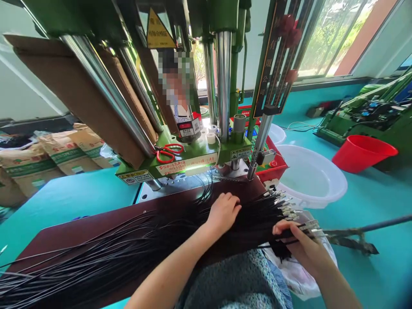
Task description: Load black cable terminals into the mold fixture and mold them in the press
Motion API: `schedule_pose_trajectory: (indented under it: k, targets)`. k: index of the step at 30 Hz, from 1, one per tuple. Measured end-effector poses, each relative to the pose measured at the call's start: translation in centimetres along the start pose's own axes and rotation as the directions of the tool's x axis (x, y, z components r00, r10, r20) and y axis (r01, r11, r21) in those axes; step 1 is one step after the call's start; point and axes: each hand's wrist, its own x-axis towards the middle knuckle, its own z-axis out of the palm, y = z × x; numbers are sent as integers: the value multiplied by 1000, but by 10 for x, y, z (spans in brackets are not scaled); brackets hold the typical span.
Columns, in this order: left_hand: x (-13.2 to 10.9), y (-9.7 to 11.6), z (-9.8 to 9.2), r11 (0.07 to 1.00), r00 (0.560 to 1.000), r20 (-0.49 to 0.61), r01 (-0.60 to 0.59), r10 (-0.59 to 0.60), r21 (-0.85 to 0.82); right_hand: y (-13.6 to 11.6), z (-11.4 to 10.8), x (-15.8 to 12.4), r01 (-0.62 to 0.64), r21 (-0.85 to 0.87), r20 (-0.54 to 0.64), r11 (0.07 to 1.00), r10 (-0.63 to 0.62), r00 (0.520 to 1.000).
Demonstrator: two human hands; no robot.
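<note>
Left hand [223,212]: forearm comes in from bottom centre, palm down, fingers curled over the top of the black cable bundle [135,253]. It's pressing on the bundle, not closed round it.

Right hand [302,249]: wrist in from bottom right, thumb and fingers pinched on a few cables just behind their metal terminals [310,226]. The other terminal ends fan out just past my left hand, toward the white basin [309,176].

The bundle lies lengthwise on the dark brown board [80,227], from the bottom left corner to the board's right end, right in front of the green press [193,154]. A few strands loop up under the press bed.

Writing:
- Black vertical sign [267,73] on the right-hand column has gold characters. The lower four read 有限公司; can't make out the upper ones.
- Yellow warning triangle [157,30] up top, text too small to read.
- Yellow sticker [137,177] and white strip [188,165] with red print on the bed's front edge, both illegible.
- Paper sacks [28,163] at left have green printed bands, unreadable.

Red-handled scissors [169,152] lie on the press bed. Red bucket [362,152] sits beyond the basin. A person stands behind the press.
</note>
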Motion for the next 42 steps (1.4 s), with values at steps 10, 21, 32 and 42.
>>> schedule_pose_trajectory:
  k: [10,21,32,42]
  targets:
    - [35,-3,3,999,999,23,35,-34,-23,-2,8,8,-32,96,-57,995,38,998]
    - [-52,23,-5,718,784,609,355,120,-599,-21,38,22,91,81,138,993,-102,985]
    - [-92,36,36,-245,901,428,431,70,-868,10,89,15,-149,-105,549,983,182,816]
    - [-75,49,43,-144,880,439,418,-180,-897,-46,100,69,277,-590,731,759,354,584]
